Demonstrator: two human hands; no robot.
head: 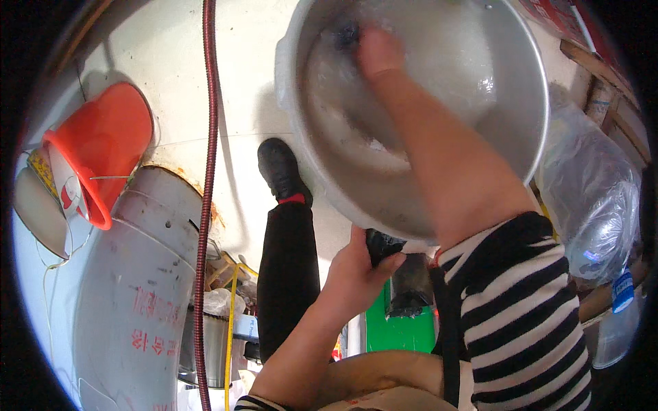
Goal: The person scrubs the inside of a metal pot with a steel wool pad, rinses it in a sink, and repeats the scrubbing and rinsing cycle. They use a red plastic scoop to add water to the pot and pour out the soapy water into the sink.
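A large grey metal pot (354, 174) is tilted with its mouth towards me, and wet, shiny patches show on its inside. Deep inside it is my right hand (381, 50), blurred, closed on a dark object (347, 35) that looks like a scrubbing pad; the pad touches the pot's inner surface. At the pot's near rim my left hand (360, 277) grips a black handle (383, 245) between thumb and fingers.
A dark red ribbed hose (209, 128) runs down the left. Beyond it lie a grey gas cylinder (139, 287) and a tipped orange bucket (110, 133). A steel pot (213, 339) stands lower left. Clear plastic bags (591, 190) are at the right.
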